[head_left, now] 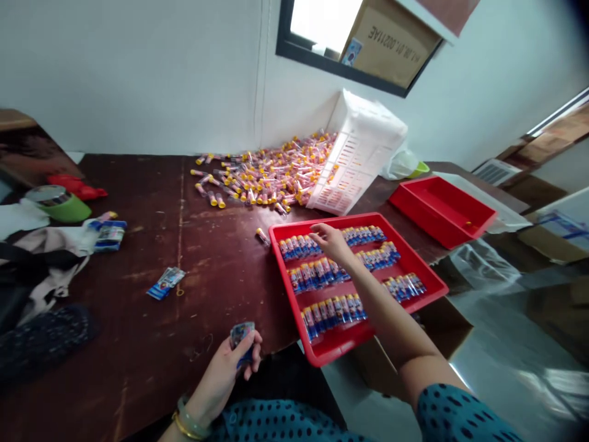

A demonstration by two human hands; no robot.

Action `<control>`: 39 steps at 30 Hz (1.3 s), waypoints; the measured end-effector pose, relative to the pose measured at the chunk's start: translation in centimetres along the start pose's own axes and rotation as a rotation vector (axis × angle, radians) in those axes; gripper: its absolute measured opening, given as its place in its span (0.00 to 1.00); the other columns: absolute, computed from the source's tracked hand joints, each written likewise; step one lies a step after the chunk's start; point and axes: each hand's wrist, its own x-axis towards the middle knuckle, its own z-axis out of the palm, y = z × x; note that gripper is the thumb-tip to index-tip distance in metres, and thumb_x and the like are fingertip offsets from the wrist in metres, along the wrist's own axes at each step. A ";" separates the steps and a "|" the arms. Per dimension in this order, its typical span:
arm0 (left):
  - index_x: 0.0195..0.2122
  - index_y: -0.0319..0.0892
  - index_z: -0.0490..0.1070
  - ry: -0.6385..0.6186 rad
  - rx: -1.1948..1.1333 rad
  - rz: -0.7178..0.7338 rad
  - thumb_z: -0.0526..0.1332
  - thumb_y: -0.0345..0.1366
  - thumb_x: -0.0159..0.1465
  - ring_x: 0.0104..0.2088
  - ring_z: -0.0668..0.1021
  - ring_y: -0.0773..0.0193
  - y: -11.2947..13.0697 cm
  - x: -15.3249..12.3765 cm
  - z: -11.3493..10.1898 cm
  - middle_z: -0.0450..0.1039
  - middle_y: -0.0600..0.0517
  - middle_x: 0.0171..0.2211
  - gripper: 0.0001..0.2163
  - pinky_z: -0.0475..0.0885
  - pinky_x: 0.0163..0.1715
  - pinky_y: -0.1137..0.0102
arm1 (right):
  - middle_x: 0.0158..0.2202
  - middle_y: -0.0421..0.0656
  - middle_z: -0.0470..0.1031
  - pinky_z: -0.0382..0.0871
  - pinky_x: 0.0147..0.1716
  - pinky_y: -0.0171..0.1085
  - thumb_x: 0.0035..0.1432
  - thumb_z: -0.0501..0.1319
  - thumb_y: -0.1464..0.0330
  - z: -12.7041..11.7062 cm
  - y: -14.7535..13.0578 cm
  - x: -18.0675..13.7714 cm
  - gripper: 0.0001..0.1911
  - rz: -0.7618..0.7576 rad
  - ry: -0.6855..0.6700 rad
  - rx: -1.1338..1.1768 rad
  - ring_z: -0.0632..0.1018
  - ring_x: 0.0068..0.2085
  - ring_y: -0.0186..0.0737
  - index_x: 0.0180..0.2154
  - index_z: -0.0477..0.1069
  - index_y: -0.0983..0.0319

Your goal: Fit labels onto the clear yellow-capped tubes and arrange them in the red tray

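My right hand (332,241) reaches over a red tray (338,345) that holds rows of small blue-labelled tubes (334,309). Its fingers curl down onto the top row of tubes, and I cannot see what they grip. My left hand (229,367) rests near the table's front edge, closed around a small stack of blue labels (242,335). A gold and green bracelet sits on that wrist.
A heap of yellow-capped tubes (269,172) lies by a tipped white basket (356,153) at the back. One loose tube (262,236) lies left of the tray. A second red tray (442,210) stands at right. Loose labels (165,283), a green lid (59,203) and clothes lie left.
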 end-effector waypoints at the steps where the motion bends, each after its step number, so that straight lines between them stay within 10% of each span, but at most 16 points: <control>1: 0.31 0.39 0.75 -0.008 0.003 0.007 0.68 0.50 0.55 0.21 0.72 0.68 0.1 0.2 -0.2 0.70 0.54 0.21 0.17 0.61 0.16 0.76 | 0.43 0.48 0.79 0.70 0.43 0.36 0.66 0.54 0.62 1.2 -2.1 1.7 0.16 -0.068 -0.072 -0.054 0.79 0.42 0.39 0.48 0.71 0.64; 8: 0.44 0.41 0.76 0.071 -0.192 0.153 0.66 0.46 0.59 0.38 0.81 0.59 2.1 -0.5 -2.1 0.80 0.47 0.37 0.16 0.77 0.38 0.66 | 0.43 0.64 0.78 0.58 0.55 0.53 0.57 0.59 0.77 10.9 -12.7 9.2 0.11 -0.144 -0.362 -0.299 0.76 0.50 0.57 0.41 0.75 0.73; 11: 0.40 0.39 0.76 0.187 -0.229 0.195 0.68 0.45 0.57 0.36 0.81 0.59 2.8 -1.5 -4.0 0.80 0.47 0.34 0.15 0.77 0.31 0.68 | 0.45 0.64 0.77 0.63 0.50 0.48 0.58 0.56 0.77 12.3 -14.1 8.7 0.13 -0.196 -0.439 -0.272 0.76 0.48 0.55 0.43 0.74 0.73; 19: 0.33 0.40 0.71 0.406 -0.290 0.336 0.76 0.35 0.45 0.27 0.79 0.66 2.0 -1.0 -4.9 0.76 0.55 0.29 0.17 0.70 0.22 0.76 | 0.34 0.41 0.77 0.68 0.38 0.33 0.60 0.55 0.74 8.7 -15.5 -2.2 0.10 -0.524 -0.729 0.345 0.76 0.35 0.34 0.38 0.74 0.63; 24: 0.32 0.42 0.71 0.334 -0.326 0.376 0.75 0.33 0.45 0.32 0.78 0.67 1.9 -0.8 -1.9 0.75 0.57 0.31 0.16 0.75 0.33 0.70 | 0.40 0.46 0.73 0.69 0.45 0.36 0.62 0.60 0.69 6.7 -16.1 -8.3 0.05 -0.564 -0.543 0.436 0.75 0.42 0.38 0.35 0.74 0.63; 39: 0.36 0.38 0.78 0.093 0.068 0.172 0.70 0.41 0.54 0.27 0.76 0.64 0.6 -2.1 -2.3 0.76 0.53 0.26 0.13 0.69 0.22 0.72 | 0.42 0.46 0.72 0.68 0.39 0.35 0.63 0.60 0.67 4.8 -14.6 -9.8 0.07 -0.605 -0.514 0.261 0.75 0.37 0.36 0.34 0.73 0.62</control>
